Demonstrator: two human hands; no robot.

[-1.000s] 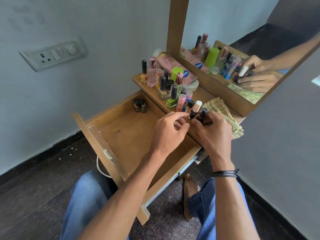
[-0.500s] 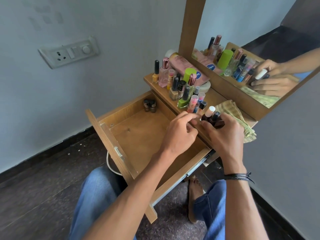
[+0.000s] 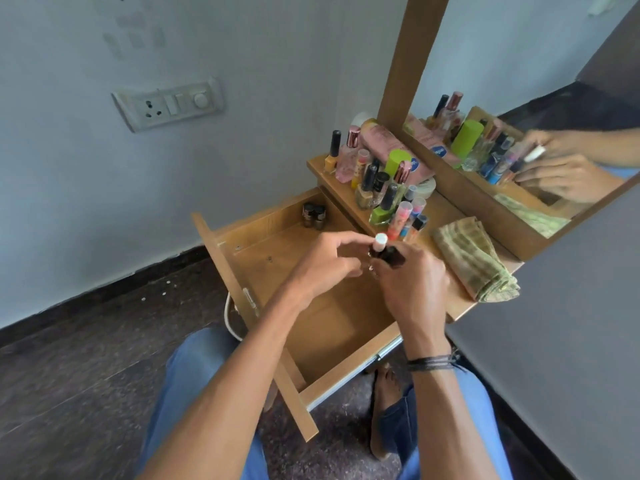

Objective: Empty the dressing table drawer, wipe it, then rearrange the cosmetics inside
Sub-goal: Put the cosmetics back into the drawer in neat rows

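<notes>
**Restocking the drawer**

Head view: my right hand (image 3: 412, 285) grips dark bottles (image 3: 393, 255) above the open drawer (image 3: 332, 327). My left hand (image 3: 325, 268) pinches the white-capped bottle (image 3: 380, 240) among them. Next, I judge: stand them upright beside the two corner bottles (image 3: 313, 214).

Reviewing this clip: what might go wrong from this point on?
1. The right hand grips several small bottles at once above the open drawer. One may slip out and drop.
2. The cosmetics on the shelf stand crowded, upright and close beside that hand. A knock might topple a few.
</notes>
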